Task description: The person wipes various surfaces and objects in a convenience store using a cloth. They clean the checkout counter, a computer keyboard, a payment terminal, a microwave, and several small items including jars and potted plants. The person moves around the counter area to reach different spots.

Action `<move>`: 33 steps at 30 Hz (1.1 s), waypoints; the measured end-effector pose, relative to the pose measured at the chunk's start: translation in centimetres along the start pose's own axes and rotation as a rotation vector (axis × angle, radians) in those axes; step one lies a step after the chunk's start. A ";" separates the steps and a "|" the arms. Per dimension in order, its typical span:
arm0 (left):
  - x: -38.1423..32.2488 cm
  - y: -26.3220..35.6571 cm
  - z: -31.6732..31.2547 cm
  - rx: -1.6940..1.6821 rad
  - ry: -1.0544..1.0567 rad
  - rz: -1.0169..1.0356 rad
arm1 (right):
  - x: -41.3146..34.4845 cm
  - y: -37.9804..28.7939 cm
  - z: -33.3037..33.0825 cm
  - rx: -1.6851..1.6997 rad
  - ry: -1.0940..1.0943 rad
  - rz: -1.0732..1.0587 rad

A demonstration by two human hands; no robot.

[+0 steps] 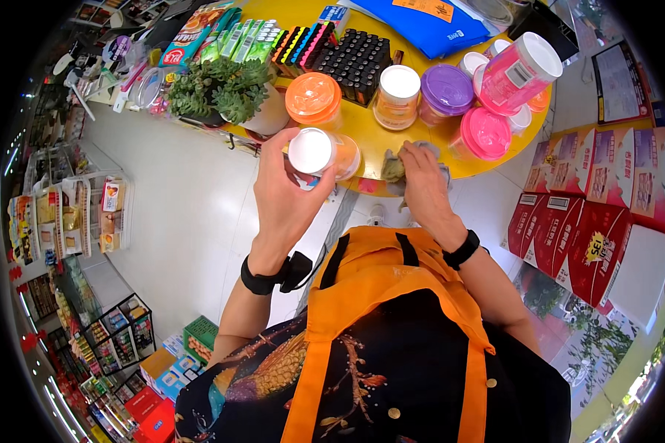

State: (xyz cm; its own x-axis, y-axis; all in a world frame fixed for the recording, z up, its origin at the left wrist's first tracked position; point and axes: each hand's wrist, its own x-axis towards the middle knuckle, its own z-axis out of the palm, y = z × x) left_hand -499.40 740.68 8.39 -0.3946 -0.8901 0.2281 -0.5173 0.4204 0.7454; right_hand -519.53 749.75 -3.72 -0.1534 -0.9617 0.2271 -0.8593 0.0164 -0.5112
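My left hand (289,191) grips a cup with a white lid (311,150) by its lidded end, near the edge of the yellow table (366,152). My right hand (425,191) rests on a crumpled grey-green cloth (392,166) at the table's edge. Just beyond the held cup stands an orange-lidded cup (313,98). Farther right are another white-lidded cup (397,97), a purple-lidded cup (446,88) and a pink-lidded cup (485,133). A large pink tub with a white lid (518,72) leans over more cups.
Potted succulents (219,91), highlighter pens (303,47) and a black rack of cylindrical items (354,63) stand along the far side, beside a blue folder (426,27). Stacked printed cartons (598,221) are on the right. Shelves with packaged goods (66,219) line the left.
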 end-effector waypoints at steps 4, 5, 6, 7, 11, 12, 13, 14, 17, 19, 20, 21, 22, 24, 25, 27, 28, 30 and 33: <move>1.4 -1.0 2.7 -0.015 -0.078 0.111 | 1.2 0.9 -0.6 -0.087 0.134 0.057; 1.7 -1.1 3.2 -0.029 -0.095 0.128 | 1.6 1.3 0.0 -0.103 0.137 0.089; 1.9 -1.4 3.5 -0.036 -0.108 0.141 | 1.9 1.7 0.8 -0.082 0.174 0.113; 2.1 -1.5 3.8 -0.044 -0.120 0.154 | 1.6 1.7 0.9 -0.119 0.178 0.118; 2.6 -1.2 4.3 -0.035 -0.155 0.131 | -1.4 1.5 0.0 -0.210 0.141 0.090; 2.6 -1.3 4.3 -0.030 -0.153 0.137 | -3.1 1.3 -0.9 -0.227 0.120 0.070; 2.7 -1.3 4.4 -0.024 -0.151 0.145 | -5.2 1.3 -1.6 -0.119 0.100 0.164; 2.8 -1.3 4.6 -0.016 -0.139 0.161 | -7.3 1.5 -2.3 -0.010 0.082 0.254; 2.6 -1.7 5.2 0.004 -0.091 0.222 | -11.7 3.0 -4.6 0.038 0.001 0.621; 2.7 -1.9 6.0 0.031 -0.043 0.321 | -10.6 2.0 -6.1 0.027 0.179 0.420; 2.6 -2.0 6.0 0.020 -0.046 0.296 | -9.6 1.4 -6.3 0.022 0.260 0.314; 2.7 -1.9 6.1 0.005 -0.048 0.277 | -8.5 1.1 -5.9 0.041 0.263 0.239; 2.7 -1.9 6.1 -0.006 -0.047 0.257 | -6.9 0.8 -5.2 0.064 0.265 0.160; 2.5 -1.9 6.2 0.009 -0.041 0.250 | -5.5 1.1 -4.4 0.076 0.235 0.078; 2.5 -1.9 6.3 0.018 -0.040 0.252 | -5.4 1.7 -3.6 0.070 0.209 0.076; 2.4 -2.0 6.0 0.034 -0.036 0.267 | -6.0 3.1 -3.0 0.041 0.195 0.108; 2.3 -1.9 5.9 0.047 -0.016 0.287 | -7.0 4.0 -3.5 0.016 0.200 0.142; 1.6 -0.7 5.7 0.022 0.006 0.270 | -9.5 7.3 -4.3 0.036 0.266 0.309; -0.2 0.9 5.4 -0.006 0.064 0.204 | -12.1 12.0 -5.7 0.184 0.443 0.614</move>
State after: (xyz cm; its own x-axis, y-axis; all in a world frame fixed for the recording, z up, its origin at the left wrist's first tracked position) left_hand -503.93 742.24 5.63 -0.4416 -0.7960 0.4139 -0.4273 0.5922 0.6831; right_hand -530.75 763.16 -7.85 -0.7897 -0.5951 0.1493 -0.4685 0.4277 -0.7731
